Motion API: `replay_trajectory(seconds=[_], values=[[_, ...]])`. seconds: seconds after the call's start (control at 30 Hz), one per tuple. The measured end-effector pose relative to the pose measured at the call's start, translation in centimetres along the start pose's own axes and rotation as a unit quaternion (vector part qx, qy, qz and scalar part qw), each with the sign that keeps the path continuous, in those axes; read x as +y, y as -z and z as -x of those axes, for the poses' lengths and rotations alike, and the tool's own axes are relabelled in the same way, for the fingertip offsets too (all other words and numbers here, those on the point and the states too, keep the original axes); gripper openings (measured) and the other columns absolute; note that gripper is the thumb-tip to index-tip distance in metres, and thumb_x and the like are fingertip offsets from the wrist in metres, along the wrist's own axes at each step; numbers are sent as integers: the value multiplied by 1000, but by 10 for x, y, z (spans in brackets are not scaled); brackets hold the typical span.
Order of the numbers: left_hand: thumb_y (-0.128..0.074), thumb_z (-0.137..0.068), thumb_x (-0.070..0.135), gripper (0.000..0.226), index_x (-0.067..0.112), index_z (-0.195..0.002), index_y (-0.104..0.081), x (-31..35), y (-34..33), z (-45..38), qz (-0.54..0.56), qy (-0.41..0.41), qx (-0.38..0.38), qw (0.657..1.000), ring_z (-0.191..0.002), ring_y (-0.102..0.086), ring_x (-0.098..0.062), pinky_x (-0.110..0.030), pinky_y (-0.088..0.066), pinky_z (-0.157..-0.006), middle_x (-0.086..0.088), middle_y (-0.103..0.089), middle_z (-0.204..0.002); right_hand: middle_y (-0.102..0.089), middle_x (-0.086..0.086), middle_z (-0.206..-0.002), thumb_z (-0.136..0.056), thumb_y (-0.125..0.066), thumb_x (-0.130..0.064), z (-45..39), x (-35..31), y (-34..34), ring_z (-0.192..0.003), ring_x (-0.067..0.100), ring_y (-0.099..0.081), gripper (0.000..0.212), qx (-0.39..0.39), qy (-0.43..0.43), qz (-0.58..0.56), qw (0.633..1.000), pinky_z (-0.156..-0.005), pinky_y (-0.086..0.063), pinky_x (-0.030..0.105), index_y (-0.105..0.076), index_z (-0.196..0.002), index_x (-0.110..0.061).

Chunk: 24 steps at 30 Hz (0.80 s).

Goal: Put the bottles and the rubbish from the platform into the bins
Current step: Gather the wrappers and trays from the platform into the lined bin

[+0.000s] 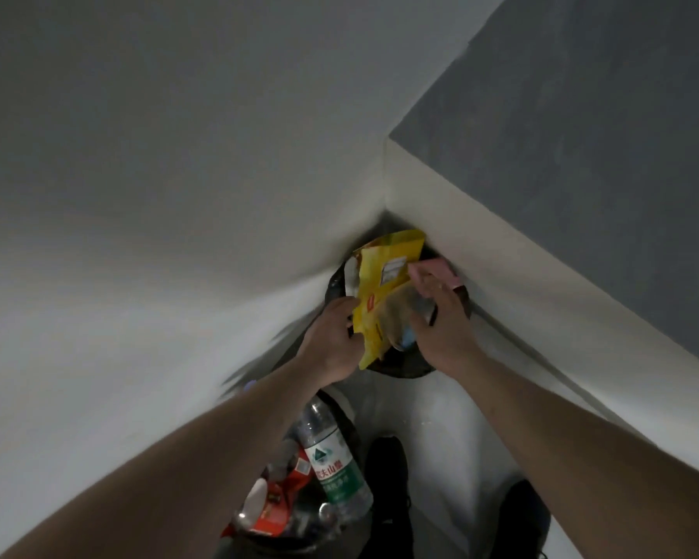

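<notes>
**Both hands at the corner bin with a yellow packet**

Nearest the camera, low in the view, a bin lined in black [352, 433] stands on the pale floor [452, 437], filled with bottles. A clear water bottle with a green and white label [331, 466] lies on top, with a red wrapper [277, 502] beside it on the left. Dark shoes [392, 478] show just right of this bin.

Two bare forearms reach up and away from there. The left hand [333, 344] has its grip closed on the lower left edge of a yellow snack packet [382, 292], thumb and fingers pinching it. The right hand [444, 320] rests against the packet's right side, its fingers spread over what looks like clear crumpled plastic [404, 312]; whether that grip is closed on it is unclear, as the picture is soft there. A pink piece [436, 270] sticks out just beyond the right hand's fingertips.

The packet stands tilted over the mouth of a second black-lined bin [335, 282], tucked into the corner where two white walls [178, 195] meet. A grey panel [582, 155] covers the upper part of the right wall.
</notes>
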State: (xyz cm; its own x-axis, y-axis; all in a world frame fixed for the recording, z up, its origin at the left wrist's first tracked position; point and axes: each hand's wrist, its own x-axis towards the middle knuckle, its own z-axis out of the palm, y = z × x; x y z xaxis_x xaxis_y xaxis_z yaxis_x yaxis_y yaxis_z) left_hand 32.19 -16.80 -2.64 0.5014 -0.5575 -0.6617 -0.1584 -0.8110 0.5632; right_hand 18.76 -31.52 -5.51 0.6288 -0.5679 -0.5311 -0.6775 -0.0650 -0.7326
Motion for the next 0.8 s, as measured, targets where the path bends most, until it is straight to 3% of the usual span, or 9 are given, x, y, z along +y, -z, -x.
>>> replay_trajectory(seconds=[0.07, 0.13, 0.23, 0.4, 0.53, 0.6, 0.67, 0.73, 0.8], values=[[-52, -89, 32, 60, 28, -148, -43, -3, -3, 1, -40, 22, -20, 999, -132, -52, -15, -41, -47, -109, 9, -49, -147, -23, 3, -161, -97, -63, -23, 5, 9, -6, -143, 30, -35, 69, 0, -47, 38, 998, -115, -36, 41, -28, -156, -29], [-50, -85, 35, 66, 27, -150, -40, -7, -9, 0, -44, 34, -43, 998, -137, -50, -22, -43, -46, -110, 5, -44, -153, -17, 5, -163, -93, -64, -18, 11, 17, -7, -144, 33, -34, 75, -58, -87, 97, 990, -115, -38, 45, -26, -157, -25], [-55, -89, 21, 61, 22, -149, -44, -6, -14, 4, -102, 6, -20, 995, -137, -47, -26, -42, -45, -110, 4, -30, -159, -13, 5, -166, -93, -60, -14, 19, 20, 0, -147, 30, -31, 68, -126, -113, 152, 974, -116, -35, 37, -33, -155, -17], [-67, -76, 10, 75, 20, -146, -43, 26, 0, 5, -198, -176, 193, 945, -144, -30, -32, -42, -37, -114, -7, -25, -160, -27, 0, -159, -86, -64, -10, 18, 17, 11, -135, 30, -46, 72, -31, -51, 145, 988, -105, -47, 41, -37, -151, -25], [-69, -79, 21, 95, 26, -159, -16, 43, 8, -27, -264, -97, 137, 950, -154, -7, -33, -44, -18, -122, -2, -4, -168, -31, 4, -156, -84, -65, -10, 11, 15, 20, -133, 31, -47, 69, -2, -67, 130, 989, -107, -44, 40, -41, -148, -20], [-70, -80, 24, 100, 24, -160, -9, 43, 6, -41, -282, -50, 93, 954, -152, -15, -33, -46, -24, -121, -3, -16, -166, -27, 4, -159, -86, -65, -14, 13, 20, 22, -136, 32, -44, 68, -12, -96, 132, 987, -109, -43, 41, -40, -150, -20], [-71, -80, 27, 96, 21, -158, -15, 40, 2, -49, -303, -30, 79, 949, -141, -31, -32, -47, -39, -112, -4, -32, -157, -24, 4, -161, -89, -64, -17, 20, 29, 22, -137, 32, -43, 68, -30, -121, 130, 984, -111, -42, 42, -37, -151, -20], [-70, -82, 29, 74, 20, -148, -36, 38, -3, -51, -378, -57, 61, 922, -127, -43, -30, -44, -45, -102, -5, -46, -143, -22, 5, -161, -90, -65, -17, 27, 38, 22, -137, 32, -42, 70, -45, -132, 126, 982, -109, -43, 41, -34, -153, -19], [-65, -86, 30, 41, 24, -126, -59, 39, -9, -48, -421, -110, 40, 900, -117, -51, -28, -42, -47, -97, -3, -59, -125, -18, 5, -163, -92, -64, -18, 35, 47, 22, -138, 33, -42, 71, -56, -145, 131, 979, -108, -44, 41, -31, -155, -18]])
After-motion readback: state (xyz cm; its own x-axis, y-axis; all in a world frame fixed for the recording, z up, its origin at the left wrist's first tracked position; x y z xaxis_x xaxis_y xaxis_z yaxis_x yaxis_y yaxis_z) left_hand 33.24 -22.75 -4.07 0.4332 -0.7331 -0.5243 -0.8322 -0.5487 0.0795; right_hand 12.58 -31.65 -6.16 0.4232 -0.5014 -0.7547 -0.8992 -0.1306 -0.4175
